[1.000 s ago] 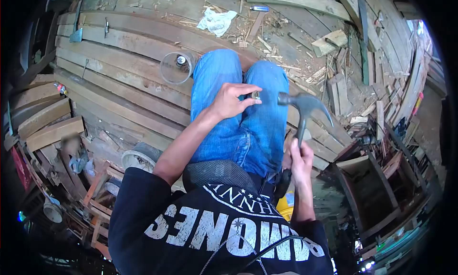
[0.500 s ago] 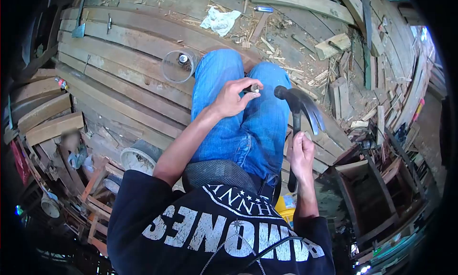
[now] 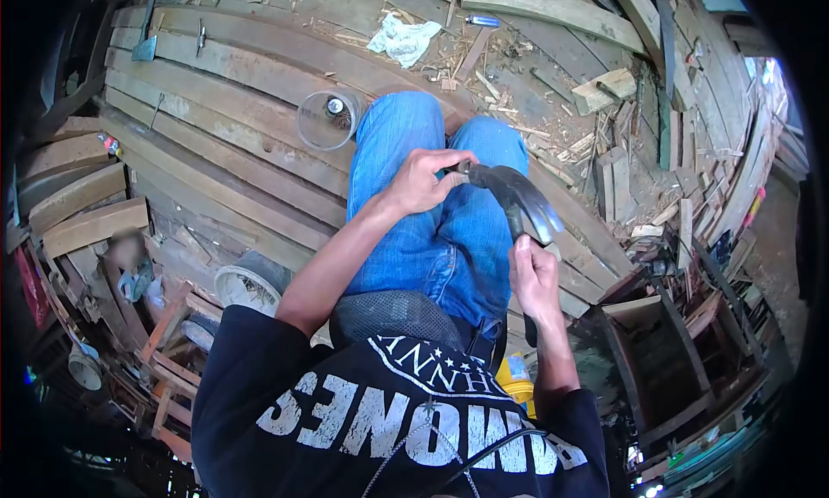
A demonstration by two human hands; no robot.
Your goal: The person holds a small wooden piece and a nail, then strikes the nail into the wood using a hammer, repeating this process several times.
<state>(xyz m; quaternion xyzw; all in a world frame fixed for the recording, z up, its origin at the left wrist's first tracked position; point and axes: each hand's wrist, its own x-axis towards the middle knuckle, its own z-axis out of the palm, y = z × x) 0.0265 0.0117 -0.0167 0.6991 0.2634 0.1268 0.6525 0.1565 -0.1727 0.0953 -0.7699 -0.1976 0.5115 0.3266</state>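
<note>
Above my lap, my left hand [image 3: 423, 180] is closed, thumb and fingers pinching a small, short piece. That piece is mostly hidden now behind the hammer's striking face; half a second ago a pale round end showed. My right hand [image 3: 535, 278] wraps round the handle of a claw hammer [image 3: 509, 192]. The hammer's dark head lies across my knee, its striking end right at my left fingertips and its claw pointing right. Below my fist, the handle runs down beside my right forearm.
A clear round tub [image 3: 313, 134] holding a small can and nails stands left of my knee. Wooden planks [image 3: 216, 75] cover the floor. Beyond are a white cloth [image 3: 403, 40], a blue lighter [image 3: 483, 21] and wood scraps. A bucket [image 3: 237, 286] stands at my left, a yellow container [image 3: 515, 379] at my right.
My right hand has swung the hammer left, bringing its head from beside the left hand onto the piece at my fingertips. My left hand stays almost in place, still pinching.
</note>
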